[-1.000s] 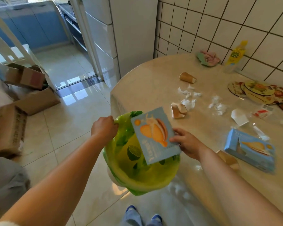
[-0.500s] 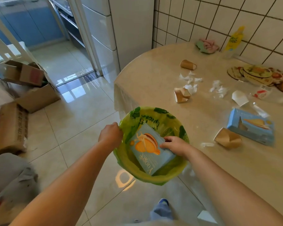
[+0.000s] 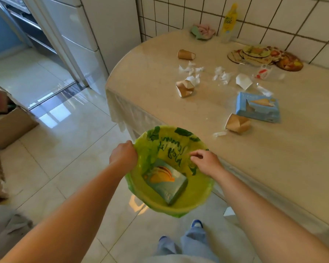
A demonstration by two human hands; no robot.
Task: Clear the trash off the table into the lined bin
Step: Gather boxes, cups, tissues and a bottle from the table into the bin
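left hand (image 3: 124,156) clenched on the green-lined bin (image 3: 196,205) rim, right hand (image 3: 205,161) fingers released, empty; one-handed, it could tip off the beige surface (image 3: 273,158) edge.

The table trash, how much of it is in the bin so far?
Done: one blue box lies in the lined bin. In hand: the left hand grips the bin's rim; the right hand hangs empty over it. Left on the table: a second blue box, three paper cups and torn tissue scraps.
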